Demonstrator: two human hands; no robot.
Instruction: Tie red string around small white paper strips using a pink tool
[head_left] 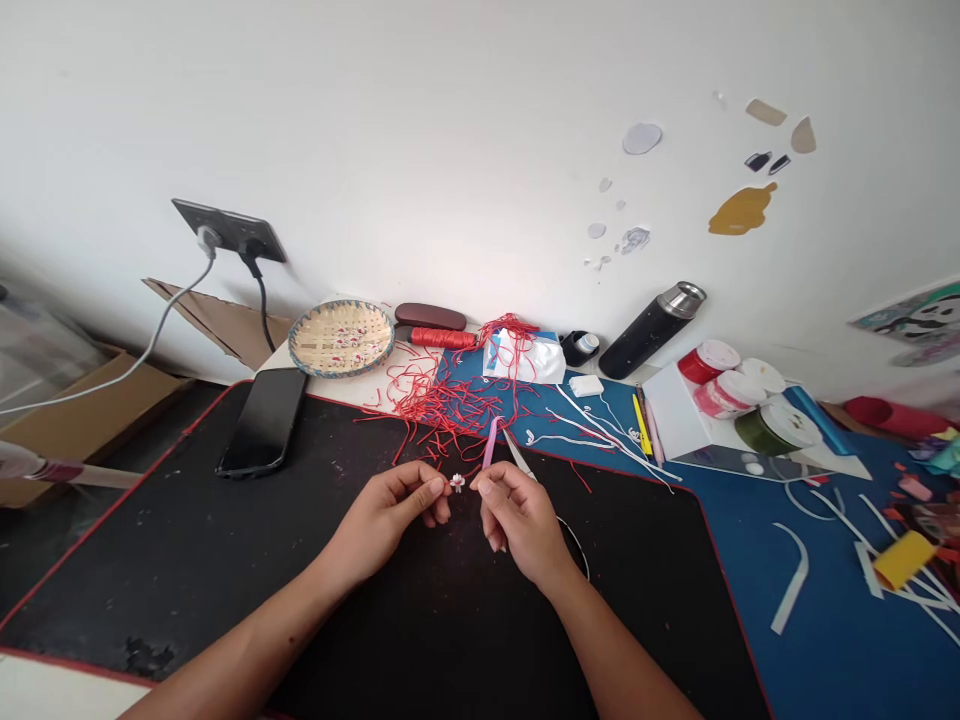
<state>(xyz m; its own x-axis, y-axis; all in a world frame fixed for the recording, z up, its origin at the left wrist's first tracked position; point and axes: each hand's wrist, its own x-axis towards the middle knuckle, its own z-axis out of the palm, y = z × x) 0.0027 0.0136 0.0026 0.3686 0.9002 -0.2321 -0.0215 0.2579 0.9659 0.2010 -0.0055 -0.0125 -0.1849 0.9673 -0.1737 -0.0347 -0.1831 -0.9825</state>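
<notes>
Over the black mat, my left hand (pixel 401 508) pinches a small white-and-red piece, shaped like a tiny flower (pixel 457 482), between thumb and forefinger. My right hand (pixel 521 515) is closed in a pinch just to the right of it; what its fingertips hold is too small to make out. A pair of scissors (pixel 517 455) lies partly hidden behind and under the right hand. A purple strip (pixel 490 442) shows just beyond the right fingertips. Many cut red cords (pixel 442 400) lie in a loose pile behind both hands.
A woven basket (pixel 330 345) with small red-and-white pieces stands at the back left, near a black phone (pixel 262 425). Behind the cords lies a red thread spool (pixel 442 338). A dark flask (pixel 652 330) and paint jars (pixel 724 390) stand at the right.
</notes>
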